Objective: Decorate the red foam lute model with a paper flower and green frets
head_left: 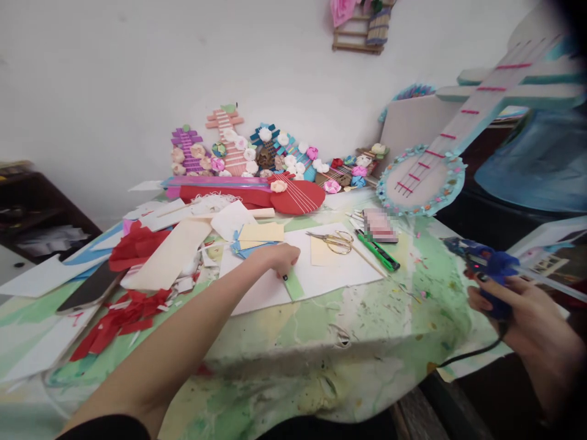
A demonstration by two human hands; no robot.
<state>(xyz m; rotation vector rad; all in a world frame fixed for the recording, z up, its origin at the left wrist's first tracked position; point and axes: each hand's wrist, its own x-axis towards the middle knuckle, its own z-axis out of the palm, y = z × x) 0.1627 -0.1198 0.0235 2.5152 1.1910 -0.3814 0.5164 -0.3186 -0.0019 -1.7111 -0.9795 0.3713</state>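
Note:
My left hand point(280, 258) reaches across the table with its fingers curled, pressing down on a light green paper strip point(293, 286) that lies on a white sheet point(330, 275). What, if anything, is under the fingers is hidden. My right hand point(518, 311) is off the table's right edge, wrapped around the grip of a blue hot glue gun point(486, 266). The gun's nozzle points left toward the table, a clear glue stick juts out behind it, and its black cord point(472, 354) hangs down.
Gold scissors point(337, 241) and a green utility knife point(378, 252) lie on the white sheet. Red paper scraps point(123, 311), cream card and a dark phone point(89, 290) crowd the left. Small paper guitars with flowers point(257, 156) line the wall. A large white guitar model point(426, 177) leans at right.

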